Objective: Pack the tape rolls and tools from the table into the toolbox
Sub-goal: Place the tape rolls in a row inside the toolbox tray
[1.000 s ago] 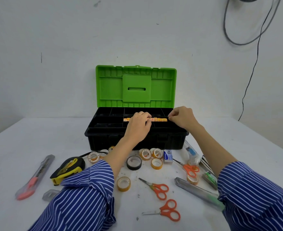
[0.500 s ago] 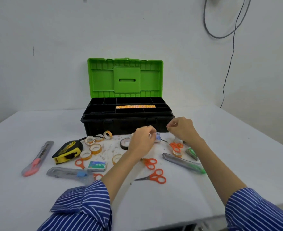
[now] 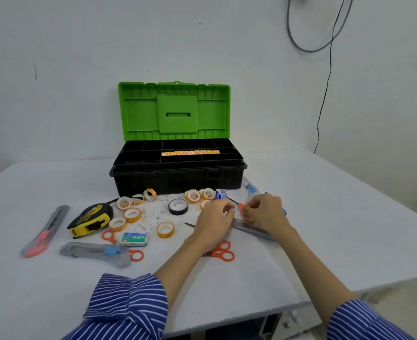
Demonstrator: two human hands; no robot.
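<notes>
Both hands [image 3: 216, 217] [image 3: 264, 212] curled over scissors [image 3: 242, 206]

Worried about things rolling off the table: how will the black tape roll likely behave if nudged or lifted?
The black tape roll lies flat on the table, so a nudge should slide it, not roll it. It looks like a rigid ring, probably light and easy to pinch by the rim. Set on edge, it could roll.

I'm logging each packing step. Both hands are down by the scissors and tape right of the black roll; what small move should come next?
Probably lift a small yellow tape roll into the open green-lidded black toolbox: the left hand and right hand are beside it, and the tray holds only one orange strip.
</notes>
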